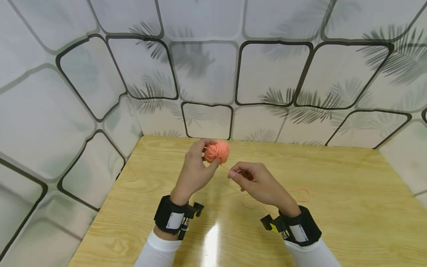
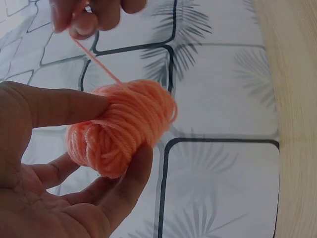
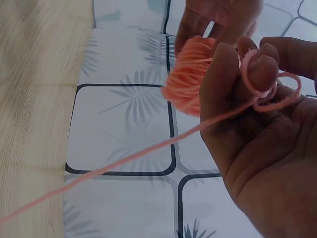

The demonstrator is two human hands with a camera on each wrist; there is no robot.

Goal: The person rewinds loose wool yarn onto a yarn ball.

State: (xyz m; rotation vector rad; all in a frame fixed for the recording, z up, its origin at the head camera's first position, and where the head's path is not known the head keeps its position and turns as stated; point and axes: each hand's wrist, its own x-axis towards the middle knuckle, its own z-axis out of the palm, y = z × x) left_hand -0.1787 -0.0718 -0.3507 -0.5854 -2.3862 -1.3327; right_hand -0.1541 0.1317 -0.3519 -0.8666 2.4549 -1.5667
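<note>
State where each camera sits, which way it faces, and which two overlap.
Head: worn on the head, facing forward and down at table and patterned wall; shows left hand, right hand, both forearms in white sleeves.
Left wrist: on that wrist, facing the yarn ball in the left hand; right-hand fingers show at top.
Right wrist: on that wrist, facing the right hand and yarn strand; left hand partly visible at top.
Shared by both wrist views: yarn ball, both hands, patterned wall.
</note>
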